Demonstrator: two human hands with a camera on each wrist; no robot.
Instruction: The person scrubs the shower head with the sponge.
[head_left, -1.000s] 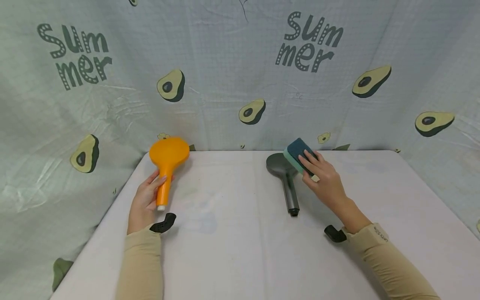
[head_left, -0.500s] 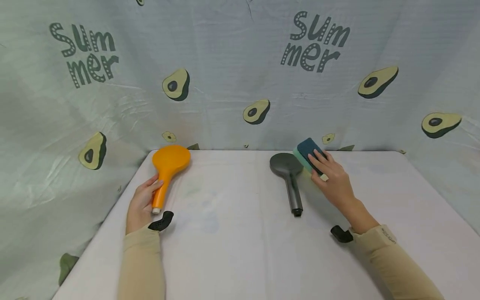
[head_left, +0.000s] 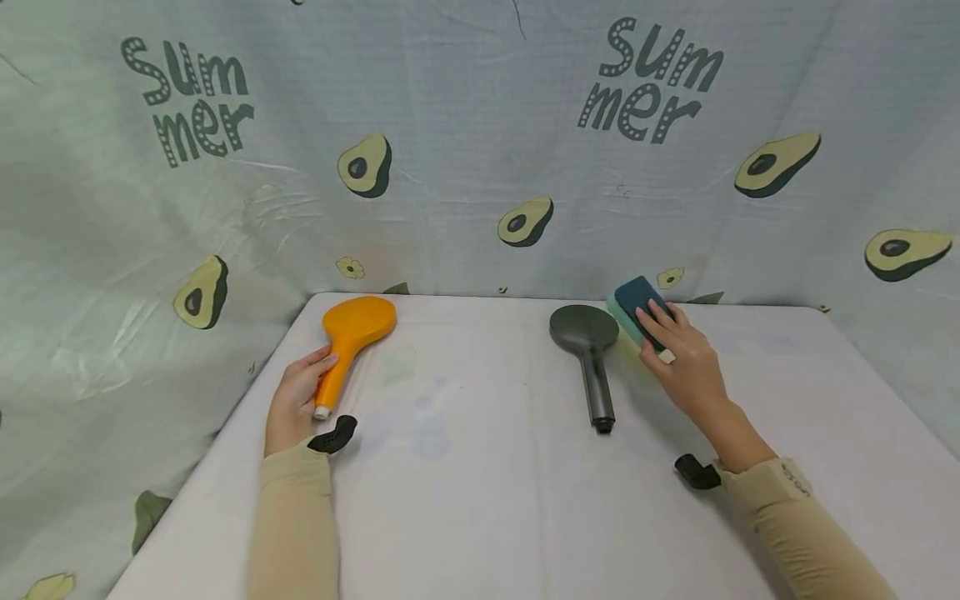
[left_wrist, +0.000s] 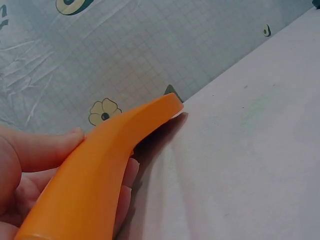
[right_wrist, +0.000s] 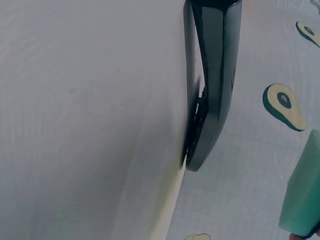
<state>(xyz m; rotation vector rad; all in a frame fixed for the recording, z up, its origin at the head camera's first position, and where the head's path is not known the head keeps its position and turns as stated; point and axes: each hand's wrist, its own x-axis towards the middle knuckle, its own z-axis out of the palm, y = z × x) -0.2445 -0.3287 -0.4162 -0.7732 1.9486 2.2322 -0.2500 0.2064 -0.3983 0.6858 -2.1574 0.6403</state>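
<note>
My left hand [head_left: 302,392] grips the handle of an orange shower head [head_left: 360,321] at the table's far left. In the left wrist view, the thumb lies over the orange handle [left_wrist: 82,190] and the fingertips curl round beneath; the head is low over its shadow. My right hand [head_left: 686,358] holds a sponge [head_left: 643,308], dark blue on top and pale green below, tilted at the back right. Left of the sponge, a dark grey shower head [head_left: 585,329] lies face down with its handle toward me. Only the green part of the sponge [right_wrist: 302,190] shows clearly in the right wrist view.
White cloth covers the table [head_left: 480,467]. A pale curtain [head_left: 450,108] printed with avocados and lettering rises behind the table and along its sides. A black wrist piece [head_left: 333,435] sits at the left cuff, another black piece [head_left: 697,472] at the right cuff.
The orange shower head has come down toward the table in my left hand. The sponge has moved right, off the grey shower head it overlapped. The head view has swung slightly left.
</note>
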